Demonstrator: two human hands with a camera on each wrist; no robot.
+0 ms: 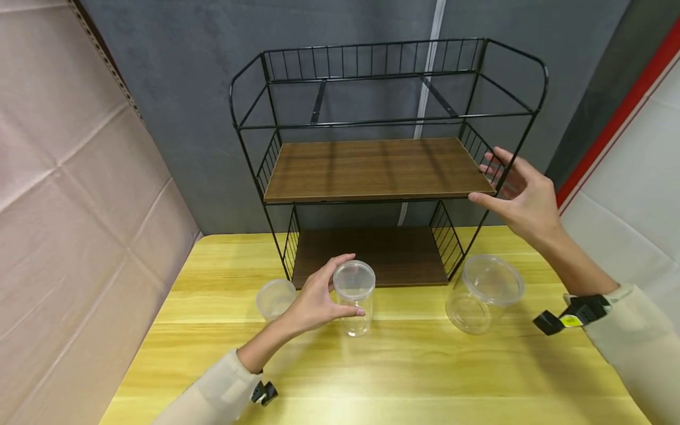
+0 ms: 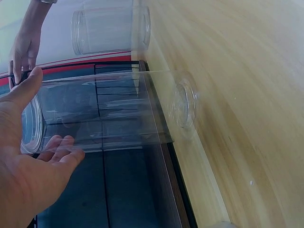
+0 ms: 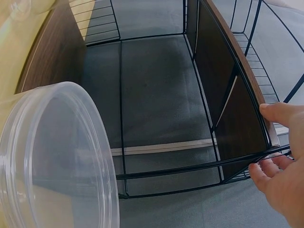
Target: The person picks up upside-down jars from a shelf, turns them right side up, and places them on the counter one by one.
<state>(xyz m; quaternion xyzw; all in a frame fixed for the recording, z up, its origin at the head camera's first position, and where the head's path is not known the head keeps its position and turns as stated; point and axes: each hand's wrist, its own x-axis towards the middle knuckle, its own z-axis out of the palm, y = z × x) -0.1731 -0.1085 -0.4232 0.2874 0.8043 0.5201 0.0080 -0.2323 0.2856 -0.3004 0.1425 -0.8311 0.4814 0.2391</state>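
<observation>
A tall, clear plastic jar with a lid stands upright on the table in front of the rack. My left hand curves round its upper part, thumb on the near side and fingers on the far side; the left wrist view shows the jar between them. At the right end of the two-tier black wire rack, my right hand holds the side. Its thumb lies at the front corner of the upper wooden board, with the fingers round the side frame.
A wider clear lidded jar stands on the light wooden table, right of the rack's lower board. Another clear container is partly hidden behind my left hand. A grey backdrop hangs behind the rack.
</observation>
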